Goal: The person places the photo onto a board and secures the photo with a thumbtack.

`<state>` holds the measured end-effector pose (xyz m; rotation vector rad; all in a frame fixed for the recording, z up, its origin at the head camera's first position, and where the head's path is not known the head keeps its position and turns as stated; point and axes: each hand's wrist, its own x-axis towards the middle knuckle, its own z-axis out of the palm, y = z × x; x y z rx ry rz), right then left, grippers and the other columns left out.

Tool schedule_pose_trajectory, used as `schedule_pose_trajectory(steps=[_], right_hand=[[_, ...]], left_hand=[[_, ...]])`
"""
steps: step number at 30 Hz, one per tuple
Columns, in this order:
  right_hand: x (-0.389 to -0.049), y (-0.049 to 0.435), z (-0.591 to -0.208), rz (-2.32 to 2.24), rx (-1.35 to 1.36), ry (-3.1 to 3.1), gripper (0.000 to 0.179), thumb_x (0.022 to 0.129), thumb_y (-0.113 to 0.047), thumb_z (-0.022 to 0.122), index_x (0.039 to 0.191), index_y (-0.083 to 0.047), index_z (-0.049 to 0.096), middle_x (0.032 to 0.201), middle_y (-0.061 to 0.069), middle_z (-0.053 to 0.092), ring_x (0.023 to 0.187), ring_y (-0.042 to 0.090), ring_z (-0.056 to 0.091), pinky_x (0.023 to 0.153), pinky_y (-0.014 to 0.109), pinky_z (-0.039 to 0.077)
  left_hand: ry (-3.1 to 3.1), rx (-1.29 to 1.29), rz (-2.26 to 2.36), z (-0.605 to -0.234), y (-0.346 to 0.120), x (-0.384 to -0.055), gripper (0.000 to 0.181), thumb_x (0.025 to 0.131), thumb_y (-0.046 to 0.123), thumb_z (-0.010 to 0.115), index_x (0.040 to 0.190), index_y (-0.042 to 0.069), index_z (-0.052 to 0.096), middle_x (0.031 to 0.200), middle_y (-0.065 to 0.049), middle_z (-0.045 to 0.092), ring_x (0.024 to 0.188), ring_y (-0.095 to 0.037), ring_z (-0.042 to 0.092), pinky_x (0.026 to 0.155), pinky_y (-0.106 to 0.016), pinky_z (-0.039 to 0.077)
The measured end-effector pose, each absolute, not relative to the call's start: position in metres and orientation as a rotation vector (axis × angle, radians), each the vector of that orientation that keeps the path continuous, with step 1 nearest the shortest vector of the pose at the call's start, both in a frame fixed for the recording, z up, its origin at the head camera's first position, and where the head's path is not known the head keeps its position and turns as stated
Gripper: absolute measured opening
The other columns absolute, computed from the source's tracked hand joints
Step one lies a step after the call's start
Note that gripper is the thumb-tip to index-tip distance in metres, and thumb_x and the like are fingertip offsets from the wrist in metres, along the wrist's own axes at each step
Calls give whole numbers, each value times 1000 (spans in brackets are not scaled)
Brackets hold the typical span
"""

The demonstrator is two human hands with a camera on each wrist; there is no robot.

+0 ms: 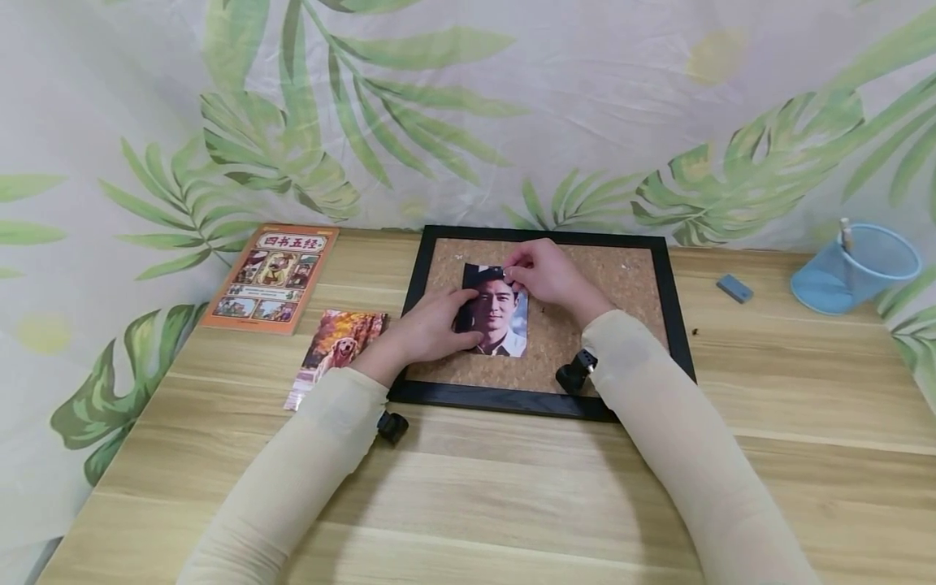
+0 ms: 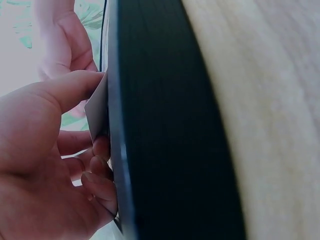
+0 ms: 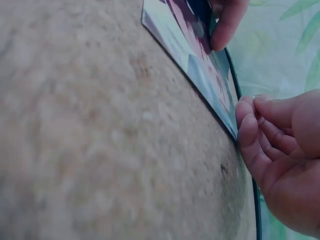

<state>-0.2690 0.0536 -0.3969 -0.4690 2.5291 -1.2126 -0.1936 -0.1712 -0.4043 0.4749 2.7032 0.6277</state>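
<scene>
A portrait photo (image 1: 500, 318) lies on the cork of a black-framed board (image 1: 448, 396). My left hand (image 1: 431, 327) holds its left side, thumb low and forefinger higher up; in the left wrist view the pale back of the photo shows between thumb and fingers, that edge lifted slightly. At the photo's upper right corner my right hand (image 1: 548, 272) pinches a tiny clear piece that looks like a push pin (image 3: 256, 97), mostly hidden by the fingertips. From the right wrist view, the photo's right edge runs close along the cork.
Left of the board lie a photo of a dog (image 1: 340, 345) and an orange comic-style book (image 1: 270, 280). A blue eraser-like block (image 1: 734, 288) and a blue mesh pen cup (image 1: 841, 276) are on the right. Behind the wooden table (image 1: 483, 496) hangs a leaf-patterned cloth (image 1: 585, 97).
</scene>
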Motion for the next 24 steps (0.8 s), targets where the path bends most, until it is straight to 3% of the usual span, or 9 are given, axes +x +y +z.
schedule_pose_trajectory(steps=[11,24], right_hand=[[-284,38,-399,-1198,-417,2514,15,109,-7,60,108,1,73,87,9,75,64,12,65,57,21,49],[-299,25,-390,-1080,-327,2456,16,105,0,56,103,5,71,75,1,66,57,8,61,57,21,52]], left_hand=[[2771,561,569,-452,-184,-219,81,98,53,74,163,12,46,160,-15,52,150,-34,48,125,-49,40],[2756,583,624,-439,-181,-212,80,98,45,76,162,7,47,159,-20,53,148,-39,50,123,-53,41]])
